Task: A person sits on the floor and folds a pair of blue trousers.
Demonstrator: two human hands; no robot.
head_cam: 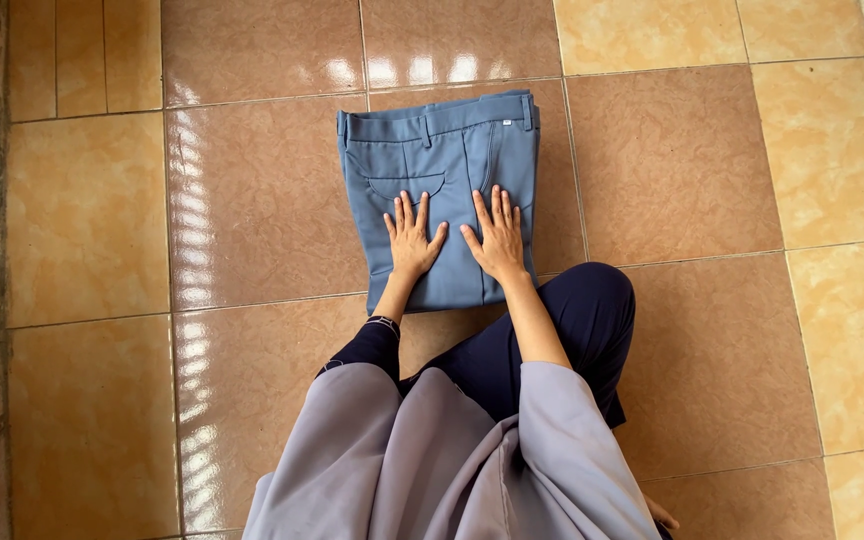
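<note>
1. we see a pair of folded blue trousers [439, 180] lying flat on the tiled floor [682, 160], waistband at the far edge and the fold nearest the person.
2. our left hand [411, 243] lies palm down on the near half of the trousers, fingers spread and straight, gripping nothing, just below the curved back pocket [407, 184].
3. our right hand [497, 240] lies flat beside it on the same cloth, fingers also spread wide, closed on nothing.
4. the two thumbs point toward each other, near but apart.
5. a dark blue knee [592, 305] rests on the floor just beside the right forearm, close to the trousers' near right corner.
6. a loose grey garment [452, 460] hangs below the wrists at the bottom of the view.
</note>
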